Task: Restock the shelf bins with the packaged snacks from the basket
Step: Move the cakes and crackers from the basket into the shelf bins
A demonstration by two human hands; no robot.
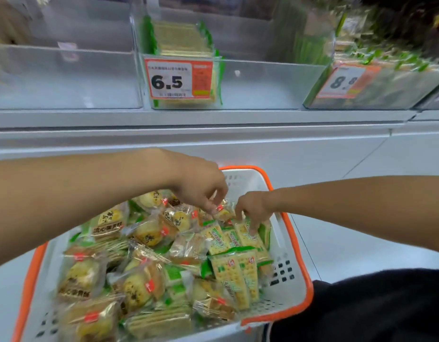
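Both hands are reaching into the basket [291,290], which is holding many snacks. The left hand [201,187] is pinching a pastry pack [222,212]; the right hand [254,209] is gripping a cracker pack [248,234]. The middle bin [263,82] is standing mostly unfilled.

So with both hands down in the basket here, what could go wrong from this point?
1. The left hand pinches a clear-wrapped pastry only by its wrapper edge; that grip may slip on the lift.
2. The basket mixes pastries with green cracker packs, while the bin tagged 6.5 holds green packs, so a pastry could be misplaced.
3. The right hand fingers several overlapping packs and may drag extras out.
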